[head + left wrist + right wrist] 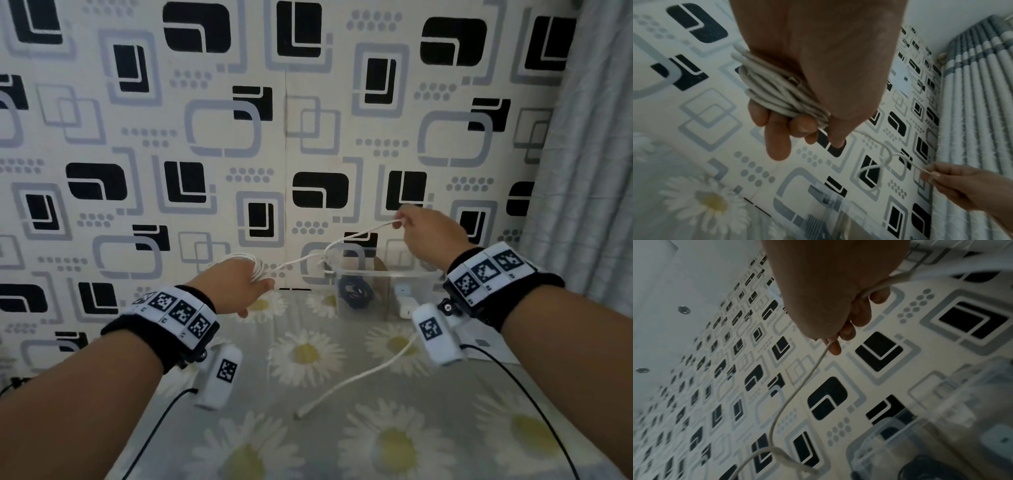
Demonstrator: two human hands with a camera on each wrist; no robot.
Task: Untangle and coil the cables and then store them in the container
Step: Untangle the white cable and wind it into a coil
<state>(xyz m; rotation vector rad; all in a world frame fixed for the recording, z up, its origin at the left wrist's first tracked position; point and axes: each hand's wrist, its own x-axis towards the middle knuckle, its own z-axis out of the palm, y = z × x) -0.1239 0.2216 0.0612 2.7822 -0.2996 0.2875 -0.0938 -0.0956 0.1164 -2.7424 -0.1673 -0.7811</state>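
Head view: left hand (pixel 236 284) grip holds white cable (pixel 363 236) coils, left of container (pixel 387 294). Right hand (pixel 428 233) grip pinches the strand above container. Judgement: keep tension even w/ same-size loops; free end trails on bed (pixel 308 394), may snag.

container (pixel 387 274) rear ctr on table (pixel 308 394) | coiled cable (pixel 356 291) inside
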